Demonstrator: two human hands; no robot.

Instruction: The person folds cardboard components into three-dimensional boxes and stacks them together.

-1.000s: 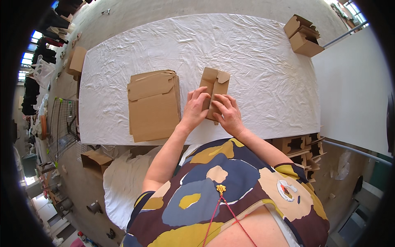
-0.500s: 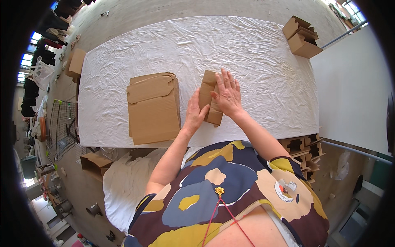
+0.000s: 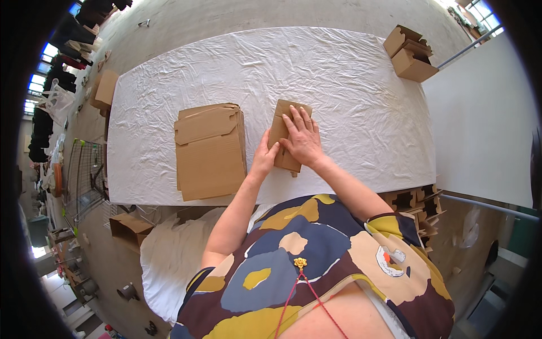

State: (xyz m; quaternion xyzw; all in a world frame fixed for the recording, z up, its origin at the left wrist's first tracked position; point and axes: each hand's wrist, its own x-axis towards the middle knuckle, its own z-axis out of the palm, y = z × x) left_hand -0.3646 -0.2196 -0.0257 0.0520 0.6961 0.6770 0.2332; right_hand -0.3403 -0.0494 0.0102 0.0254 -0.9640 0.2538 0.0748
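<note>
A narrow brown cardboard box [image 3: 290, 163], partly folded, lies on the white cloth-covered table in front of me. My left hand [image 3: 264, 155] grips its left edge, fingers along the side and thumb near the top face. Across the top of the box my right hand [image 3: 304, 140] rests flat, its fingers spread and its thumb reaching toward the left thumb. The right hand hides much of the box's upper face. To the left of both hands sits a stack of flattened cardboard boxes [image 3: 208, 161], with a tabbed flap on the uppermost one.
Open cardboard boxes [image 3: 415, 63] stand at the table's far right corner. Wrinkled white cloth [image 3: 361, 124] covers the table. More boxes [image 3: 418, 203] are below the near right edge, and another box [image 3: 130, 231] is at lower left. A wire rack [image 3: 84, 175] stands left.
My right hand has shifted slightly left and nearer, from the box's right side onto its top. The box's top now looks wider and flatter. My left hand stays at the left edge.
</note>
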